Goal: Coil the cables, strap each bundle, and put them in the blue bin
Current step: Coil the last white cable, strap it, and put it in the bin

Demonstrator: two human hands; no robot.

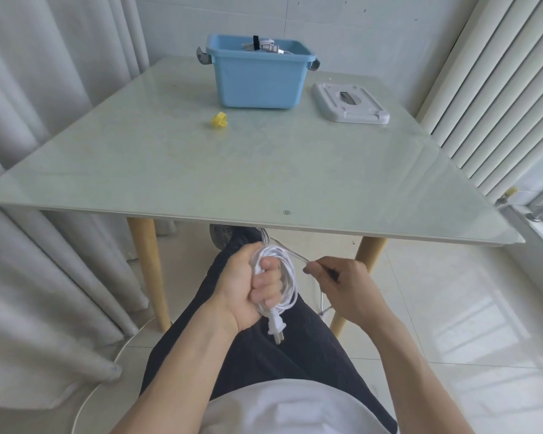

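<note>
My left hand (251, 286) grips a coil of white cable (287, 277) over my lap, below the table's front edge. A white plug (276, 327) hangs from the bottom of the coil. My right hand (342, 285) pinches the loose run of the same cable just right of the coil; the free end trails down toward the floor. The blue bin (257, 79) stands at the back of the table with strapped cable bundles (264, 47) inside. A yellow strap (219, 120) lies on the table left of the bin.
A white bin lid (348, 103) lies right of the bin on the glass-topped table (232, 170). Curtains hang at the left, vertical blinds and a window sill at the right. Wooden table legs (148, 270) flank my knees.
</note>
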